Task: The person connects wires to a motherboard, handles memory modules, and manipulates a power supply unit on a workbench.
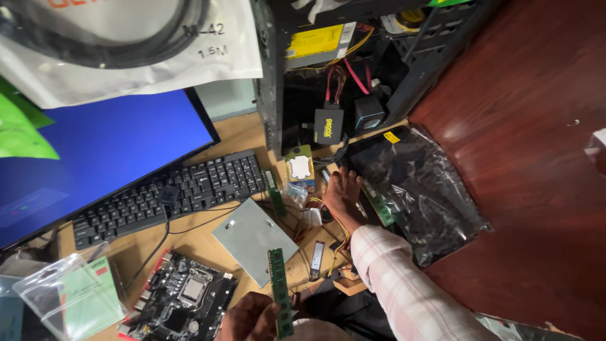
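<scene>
left hand (252, 317): i see it low in my view, fingers closed around the lower end of a green memory stick (278, 292), which stands nearly upright above the palm.
right hand (344, 196): i see it stretched forward, palm down on the table (246, 136), fingers spread fairly wide; whether it grips anything i cannot tell. the sleeve (404, 284) behind it is pale plaid.
second memory stick (275, 194): flat on the table, just left of the right hand.
third memory stick (380, 207): just right of the right hand, at the edge of a dark plastic bag (429, 196).
processor box (299, 167): small, just beyond the right hand and to its left.
grey metal plate (252, 239): between the two hands, flat.
slim drive card (316, 260): just right of the held stick, near the right wrist.
motherboard (180, 300): left of the left hand, close by.
keyboard (170, 192): well to the left beyond both hands, with a blue-lit monitor (95, 151) behind it.
open computer case (353, 69): straight beyond the right hand, cables showing.
</scene>
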